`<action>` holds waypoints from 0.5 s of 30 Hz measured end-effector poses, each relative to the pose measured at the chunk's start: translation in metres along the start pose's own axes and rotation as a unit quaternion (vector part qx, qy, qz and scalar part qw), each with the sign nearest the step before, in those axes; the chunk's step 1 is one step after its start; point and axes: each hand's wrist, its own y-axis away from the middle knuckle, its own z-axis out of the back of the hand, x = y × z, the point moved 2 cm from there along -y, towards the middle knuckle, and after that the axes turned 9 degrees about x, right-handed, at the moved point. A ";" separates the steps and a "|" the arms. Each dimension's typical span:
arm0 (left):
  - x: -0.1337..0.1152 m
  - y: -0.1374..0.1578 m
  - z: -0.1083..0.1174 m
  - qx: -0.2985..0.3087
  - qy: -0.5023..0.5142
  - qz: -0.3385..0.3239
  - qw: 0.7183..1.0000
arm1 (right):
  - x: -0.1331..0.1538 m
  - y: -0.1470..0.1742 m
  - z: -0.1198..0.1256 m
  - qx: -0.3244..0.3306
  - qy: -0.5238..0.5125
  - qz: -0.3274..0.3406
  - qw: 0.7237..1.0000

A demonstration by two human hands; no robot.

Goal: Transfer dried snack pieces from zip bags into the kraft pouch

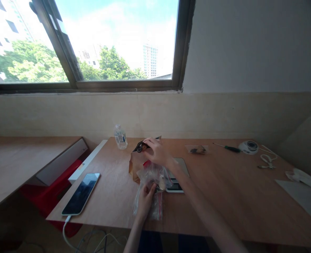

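A brown paper bag [138,165] stands on the wooden table, its dark-lined mouth open at the top. My right hand [156,151] is at that mouth, fingers curved and thumb opposite, around something small and brownish that I cannot make out. Below it, my left hand [146,196] pinches a clear plastic zip bag [151,174] with a red strip. A pale item [161,183] shows inside the plastic near my left fingertips. More clear plastic with a red-edged seal [159,207] lies under the left hand. Partly behind my right forearm is a flat scale-like device [181,165] with a dark display.
A water bottle [121,137] stands at the back left. A phone [81,193] on a cable lies front left. Toward the right are a small clear packet [197,150], a screwdriver [231,148], a white dome camera [248,147], a coiled cable [267,161] and a grey sheet [301,196].
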 end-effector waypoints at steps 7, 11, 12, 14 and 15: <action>-0.002 0.000 -0.001 0.010 0.016 -0.009 1.000 | 0.002 0.000 0.002 -0.004 0.024 -0.064 0.998; -0.009 0.001 -0.002 0.004 0.010 -0.009 1.000 | 0.010 0.003 0.009 -0.011 0.004 -0.024 1.000; -0.011 0.001 -0.002 0.005 0.011 -0.009 1.000 | 0.011 0.005 0.009 -0.003 0.008 -0.014 1.000; -0.013 0.002 -0.002 0.005 0.013 -0.011 1.000 | 0.010 0.008 0.008 0.018 0.025 -0.011 0.999; -0.014 0.002 -0.003 0.005 0.013 -0.012 1.000 | 0.009 0.010 0.008 0.024 0.036 -0.016 0.999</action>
